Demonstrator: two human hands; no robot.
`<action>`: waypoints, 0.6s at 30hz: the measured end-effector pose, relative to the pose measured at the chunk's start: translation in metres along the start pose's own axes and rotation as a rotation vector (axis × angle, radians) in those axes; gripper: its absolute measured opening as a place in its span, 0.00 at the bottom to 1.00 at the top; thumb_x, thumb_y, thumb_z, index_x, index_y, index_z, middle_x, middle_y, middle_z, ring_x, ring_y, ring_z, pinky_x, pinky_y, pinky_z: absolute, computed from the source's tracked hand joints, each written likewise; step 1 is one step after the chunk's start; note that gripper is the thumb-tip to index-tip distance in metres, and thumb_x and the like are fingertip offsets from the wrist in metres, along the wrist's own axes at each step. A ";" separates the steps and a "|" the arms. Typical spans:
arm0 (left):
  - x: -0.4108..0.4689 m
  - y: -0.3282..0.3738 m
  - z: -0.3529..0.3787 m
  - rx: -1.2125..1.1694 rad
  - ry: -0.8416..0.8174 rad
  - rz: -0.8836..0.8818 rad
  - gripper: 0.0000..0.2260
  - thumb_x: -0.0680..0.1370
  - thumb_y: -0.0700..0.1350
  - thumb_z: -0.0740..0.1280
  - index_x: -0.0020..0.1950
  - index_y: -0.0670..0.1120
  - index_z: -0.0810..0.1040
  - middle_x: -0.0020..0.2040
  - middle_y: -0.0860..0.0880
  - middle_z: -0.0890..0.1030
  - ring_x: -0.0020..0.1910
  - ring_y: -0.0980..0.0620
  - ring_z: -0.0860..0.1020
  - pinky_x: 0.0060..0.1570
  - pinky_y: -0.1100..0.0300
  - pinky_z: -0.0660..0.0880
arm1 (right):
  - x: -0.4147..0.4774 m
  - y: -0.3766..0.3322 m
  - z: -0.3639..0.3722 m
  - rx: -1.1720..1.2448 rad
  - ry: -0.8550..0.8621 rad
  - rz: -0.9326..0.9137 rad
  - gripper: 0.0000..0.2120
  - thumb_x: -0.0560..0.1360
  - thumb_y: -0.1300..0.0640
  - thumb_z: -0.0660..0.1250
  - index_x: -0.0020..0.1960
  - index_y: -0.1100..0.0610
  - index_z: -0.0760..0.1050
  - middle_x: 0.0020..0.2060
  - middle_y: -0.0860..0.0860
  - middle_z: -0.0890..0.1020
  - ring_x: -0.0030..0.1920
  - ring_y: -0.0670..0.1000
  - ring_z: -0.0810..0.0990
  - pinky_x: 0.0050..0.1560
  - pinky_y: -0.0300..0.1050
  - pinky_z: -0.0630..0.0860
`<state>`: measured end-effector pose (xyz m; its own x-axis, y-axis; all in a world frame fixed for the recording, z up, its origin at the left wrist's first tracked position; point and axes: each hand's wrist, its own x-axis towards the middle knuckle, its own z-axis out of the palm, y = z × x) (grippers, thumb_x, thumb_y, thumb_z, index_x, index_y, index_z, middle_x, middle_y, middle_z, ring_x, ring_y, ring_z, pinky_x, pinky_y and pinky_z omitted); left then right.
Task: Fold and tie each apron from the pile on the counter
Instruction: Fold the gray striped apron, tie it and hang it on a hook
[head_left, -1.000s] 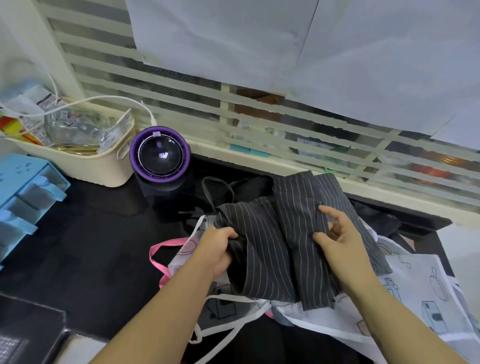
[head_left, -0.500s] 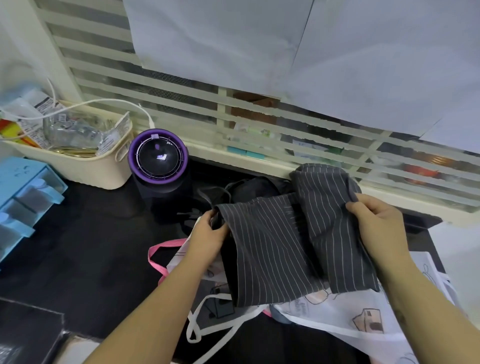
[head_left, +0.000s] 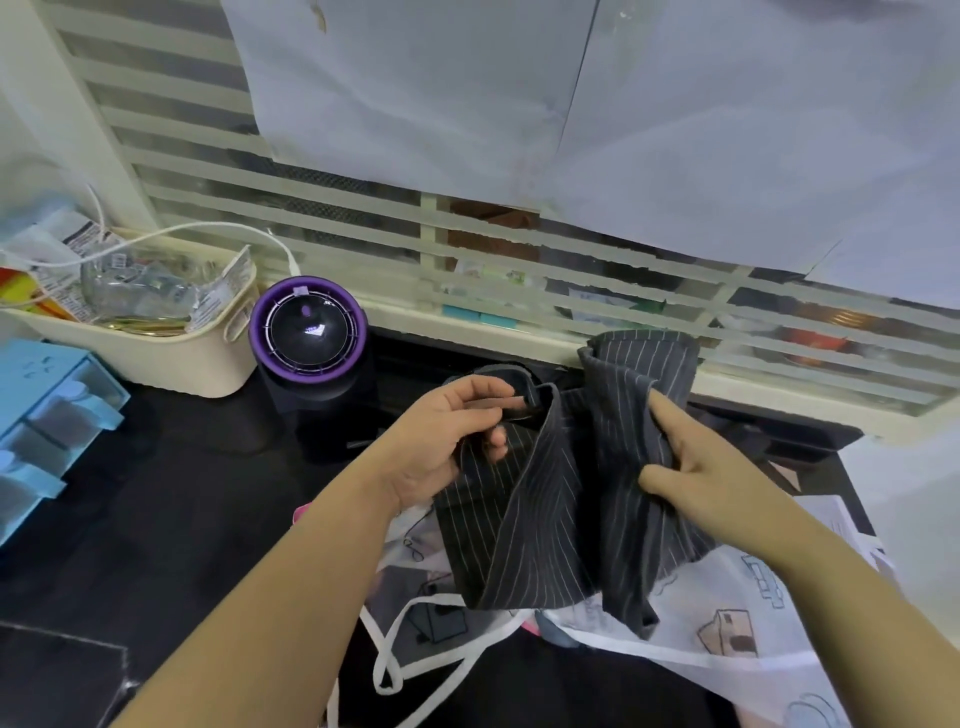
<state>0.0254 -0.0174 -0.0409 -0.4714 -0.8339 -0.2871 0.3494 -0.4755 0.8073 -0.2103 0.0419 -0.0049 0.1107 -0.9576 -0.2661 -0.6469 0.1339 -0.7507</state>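
Observation:
A dark pinstriped apron hangs bunched between both hands above the black counter. My left hand pinches its left upper edge near a dark strap. My right hand grips a fold on its right side, thumb in front, fingers partly hidden in the cloth. Below it lies a white apron printed with small drawings, its white ties looping toward the near edge. A pink strap peeks out beside my left forearm.
A purple-rimmed round device stands behind my left hand. A cream basket of packets sits at the left, with blue drawers beside it. A slatted window backs the counter. A dark flat item lies bottom left.
Both hands have lifted the striped apron and drawn closer together, bunching it. My left hand rose and shifted right to the strap; my right hand regripped a lower fold.

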 end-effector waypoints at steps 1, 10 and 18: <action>-0.001 0.002 0.001 -0.004 -0.003 -0.005 0.13 0.79 0.30 0.56 0.50 0.42 0.78 0.45 0.46 0.84 0.30 0.56 0.76 0.31 0.63 0.76 | 0.000 -0.001 0.003 -0.018 0.002 -0.020 0.39 0.65 0.49 0.62 0.75 0.38 0.54 0.63 0.38 0.75 0.50 0.57 0.82 0.55 0.59 0.77; -0.005 0.005 0.024 0.165 -0.117 -0.027 0.17 0.80 0.28 0.55 0.57 0.45 0.76 0.50 0.47 0.84 0.37 0.56 0.81 0.29 0.66 0.72 | 0.016 -0.024 0.042 -0.005 0.044 -0.134 0.27 0.72 0.49 0.71 0.68 0.41 0.65 0.53 0.38 0.80 0.55 0.37 0.77 0.57 0.34 0.72; -0.011 0.024 -0.006 0.708 0.092 0.084 0.19 0.75 0.31 0.65 0.57 0.54 0.74 0.56 0.53 0.80 0.43 0.49 0.81 0.36 0.63 0.75 | 0.014 -0.009 0.011 -0.122 0.395 -0.035 0.21 0.73 0.66 0.62 0.62 0.51 0.74 0.44 0.40 0.79 0.41 0.37 0.77 0.39 0.22 0.67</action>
<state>0.0433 -0.0214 -0.0216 -0.3847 -0.8947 -0.2268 -0.2423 -0.1392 0.9602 -0.1944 0.0297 -0.0090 -0.1484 -0.9885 0.0286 -0.7350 0.0909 -0.6719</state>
